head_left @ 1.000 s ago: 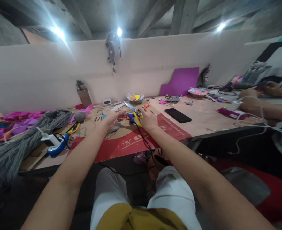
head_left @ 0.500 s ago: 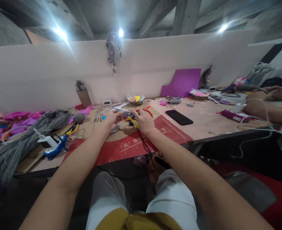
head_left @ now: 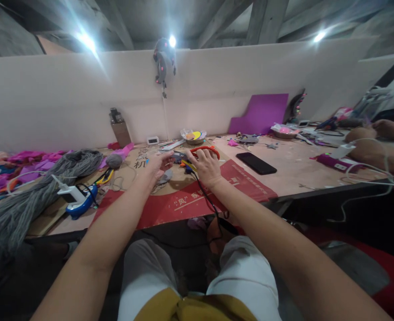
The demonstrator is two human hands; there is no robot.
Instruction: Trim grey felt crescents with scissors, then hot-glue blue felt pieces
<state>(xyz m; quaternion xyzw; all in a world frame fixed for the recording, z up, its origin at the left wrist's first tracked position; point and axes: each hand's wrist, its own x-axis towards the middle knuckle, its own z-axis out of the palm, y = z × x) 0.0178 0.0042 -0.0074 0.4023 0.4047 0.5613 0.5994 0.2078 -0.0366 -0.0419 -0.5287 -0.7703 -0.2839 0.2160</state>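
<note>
In the head view, my right hand (head_left: pixel 206 168) is closed around the orange handles of a pair of scissors (head_left: pixel 213 149). Their blades point left towards my left hand (head_left: pixel 159 166), whose fingers are pinched together near the blade tips. Whatever those fingers hold is too small and blurred to name. Under my right hand lies a blue and yellow tool (head_left: pixel 190 166), partly covered, with a black cable running down off the table edge. A grey flat piece (head_left: pixel 165 175) rests on the cardboard (head_left: pixel 156 214) just below my left fingers.
Grey yarn (head_left: pixel 59 178) and coloured cloth are heaped at the left, beside a blue power strip (head_left: pixel 81 203). A black phone (head_left: pixel 256 163) lies to the right. Farther back stands a bowl (head_left: pixel 194 138). Another person's hands (head_left: pixel 367 138) are at the far right.
My right hand has shifted slightly, and the orange scissor handles now show higher around its fingers. The blades sit closer between both hands. The whole view has moved a little.
</note>
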